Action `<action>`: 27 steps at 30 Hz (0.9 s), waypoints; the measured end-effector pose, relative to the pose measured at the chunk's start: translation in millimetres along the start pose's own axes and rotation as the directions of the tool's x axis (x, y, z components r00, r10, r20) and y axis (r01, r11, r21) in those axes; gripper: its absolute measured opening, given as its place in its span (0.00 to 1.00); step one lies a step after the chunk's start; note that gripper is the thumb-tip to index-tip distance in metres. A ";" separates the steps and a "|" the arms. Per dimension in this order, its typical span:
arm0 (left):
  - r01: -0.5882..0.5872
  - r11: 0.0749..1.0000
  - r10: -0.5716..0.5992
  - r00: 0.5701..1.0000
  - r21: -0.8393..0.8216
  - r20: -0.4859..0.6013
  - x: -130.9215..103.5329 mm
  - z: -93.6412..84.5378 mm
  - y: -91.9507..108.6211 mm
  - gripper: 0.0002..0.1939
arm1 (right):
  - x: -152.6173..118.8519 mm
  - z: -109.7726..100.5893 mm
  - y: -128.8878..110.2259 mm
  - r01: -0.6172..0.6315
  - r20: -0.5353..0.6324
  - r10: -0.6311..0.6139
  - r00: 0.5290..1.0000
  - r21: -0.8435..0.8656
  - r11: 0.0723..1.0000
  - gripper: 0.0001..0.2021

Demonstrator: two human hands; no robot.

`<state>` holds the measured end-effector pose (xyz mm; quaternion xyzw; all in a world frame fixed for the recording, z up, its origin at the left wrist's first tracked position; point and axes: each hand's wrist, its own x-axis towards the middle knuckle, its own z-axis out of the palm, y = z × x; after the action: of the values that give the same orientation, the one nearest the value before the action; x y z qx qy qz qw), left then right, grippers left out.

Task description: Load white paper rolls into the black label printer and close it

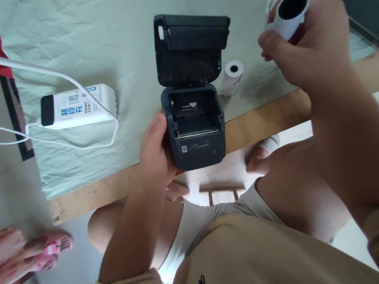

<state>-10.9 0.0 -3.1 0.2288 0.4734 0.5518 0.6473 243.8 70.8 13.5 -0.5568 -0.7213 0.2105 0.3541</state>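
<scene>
Left hand [155, 153] grips the open printer [196, 126] while right-hand fingers [277, 45] pinch a paper roll [290, 14], seemingly ready for loading.

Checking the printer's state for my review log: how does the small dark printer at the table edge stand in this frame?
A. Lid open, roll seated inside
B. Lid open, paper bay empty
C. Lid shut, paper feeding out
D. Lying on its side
B: the printer has its lid swung up and the bay shows no roll; one paper roll is in the right hand, and a spare roll lies on the cloth.
</scene>
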 end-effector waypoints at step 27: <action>-0.013 1.000 0.014 1.000 0.022 -0.028 -0.2 -2.6 -1.0 0.13 | -25.6 41.5 -9.8 0.171 0.060 -0.160 0.985 -0.340 0.925 0.21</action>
<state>-12.6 -1.1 -5.0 0.2313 0.4867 0.5542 0.6344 209.8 47.2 -14.1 -0.5439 -0.7968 0.0593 0.2566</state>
